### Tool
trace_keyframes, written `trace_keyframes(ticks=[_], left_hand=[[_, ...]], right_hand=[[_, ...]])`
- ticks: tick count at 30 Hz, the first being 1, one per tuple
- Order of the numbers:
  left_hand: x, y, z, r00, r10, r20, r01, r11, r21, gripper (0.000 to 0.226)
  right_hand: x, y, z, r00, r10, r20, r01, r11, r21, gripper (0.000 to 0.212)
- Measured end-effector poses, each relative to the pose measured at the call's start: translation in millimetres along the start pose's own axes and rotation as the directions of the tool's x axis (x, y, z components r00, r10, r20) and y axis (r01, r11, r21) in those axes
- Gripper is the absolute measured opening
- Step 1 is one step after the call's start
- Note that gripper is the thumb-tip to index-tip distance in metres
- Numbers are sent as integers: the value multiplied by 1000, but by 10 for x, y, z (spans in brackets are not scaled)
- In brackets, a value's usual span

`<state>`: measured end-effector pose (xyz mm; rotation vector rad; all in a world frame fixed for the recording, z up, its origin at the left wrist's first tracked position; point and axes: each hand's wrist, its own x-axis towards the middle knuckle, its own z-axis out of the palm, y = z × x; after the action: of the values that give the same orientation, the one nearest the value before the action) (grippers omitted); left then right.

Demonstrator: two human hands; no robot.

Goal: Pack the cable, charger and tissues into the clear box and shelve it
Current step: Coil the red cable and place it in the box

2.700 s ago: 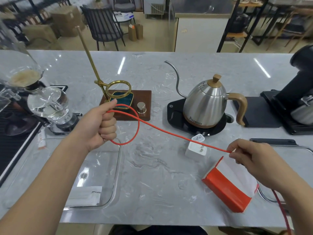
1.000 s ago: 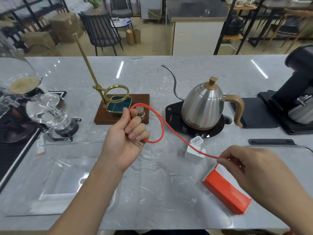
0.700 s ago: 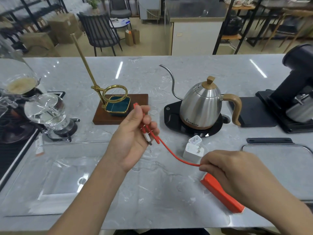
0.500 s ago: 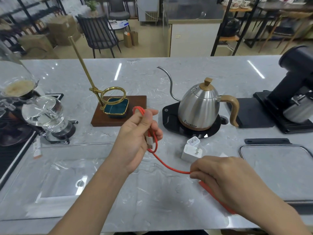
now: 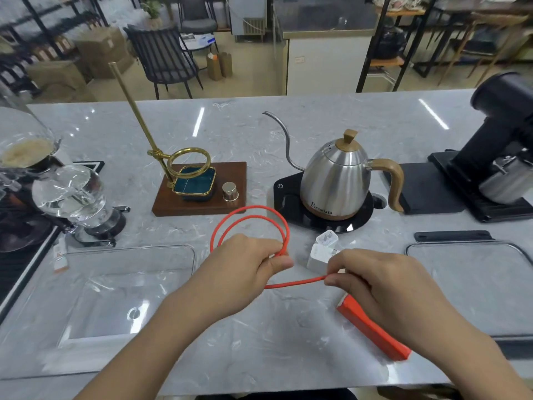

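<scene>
My left hand grips the red cable, which stands up from the fist in two round loops above the marble counter. My right hand pinches the cable's loose stretch a little to the right, over the counter's middle. The white charger lies between my hands, just beyond them. Under my right forearm lies the red tissue pack, partly hidden. The clear box sits open at the front left. Its clear lid lies at the front right.
A steel gooseneck kettle on a black base stands behind the charger. A brass dripper stand on a wooden board is at centre left, a glass siphon brewer at far left, a black grinder at far right.
My left hand turned and wound the cable into a second loop. My right hand slid leftward along the cable, closer to the left hand, so the straight stretch between them shortened.
</scene>
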<state>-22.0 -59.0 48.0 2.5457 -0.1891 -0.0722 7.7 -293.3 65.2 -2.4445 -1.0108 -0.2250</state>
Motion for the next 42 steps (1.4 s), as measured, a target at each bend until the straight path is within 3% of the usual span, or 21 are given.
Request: trace_keyframes(ticks=[4,8,11,13,15,18,20,24,28,30,34,39,42], left_hand=[[-106,-68,-104,994,92,58,-92,996,-6,55],[-201,-184,-201,985,146,-94,-155,984,-91,55],[-226,-246,-297,992,-3,-122,-50,901,-432,57],[-231,-262,-343,988,-142,-68,53,705,-707,55],[-225,-269,-351,969,-246,21,127,423,-897,56],[-190,-282,-346,934,-304,187,191,-16,-981,56],[-160,-280,-344,926,-285,246,185,-226,-956,54],[-138,-273,-314,943,-204,263,149,-447,-882,49],[-161,-290,-301,969,-113,219,106,-611,-785,46],[-167,-282,-313,977,-70,201,105,-663,-741,43],[-162,-269,-328,978,-88,190,85,-662,-745,41],[-165,-254,-325,976,-138,171,51,-615,-787,39],[-149,-199,-332,973,-199,118,-7,-536,-844,38]], right_hand=[[-36,53,46,1000,3,10,-3,1000,-2,6],[-70,151,8,999,2,-35,-3,999,-32,10],[-97,242,-84,997,28,-71,-32,998,-51,8],[-109,292,-138,995,49,-83,-54,997,-63,11],[-115,330,-174,995,62,-74,-64,997,-32,12],[-106,377,-201,992,91,-87,-90,996,16,12],[-102,392,-202,982,148,-117,-142,988,59,8],[-93,382,-150,913,341,-224,-292,930,222,19],[-88,400,-82,863,416,-288,-377,908,181,25],[-102,406,-47,862,420,-283,-383,906,178,25],[-107,389,-9,871,391,-297,-360,920,156,20],[-104,351,-15,882,372,-290,-352,928,120,22],[-110,301,-5,924,349,-158,-345,937,54,24]])
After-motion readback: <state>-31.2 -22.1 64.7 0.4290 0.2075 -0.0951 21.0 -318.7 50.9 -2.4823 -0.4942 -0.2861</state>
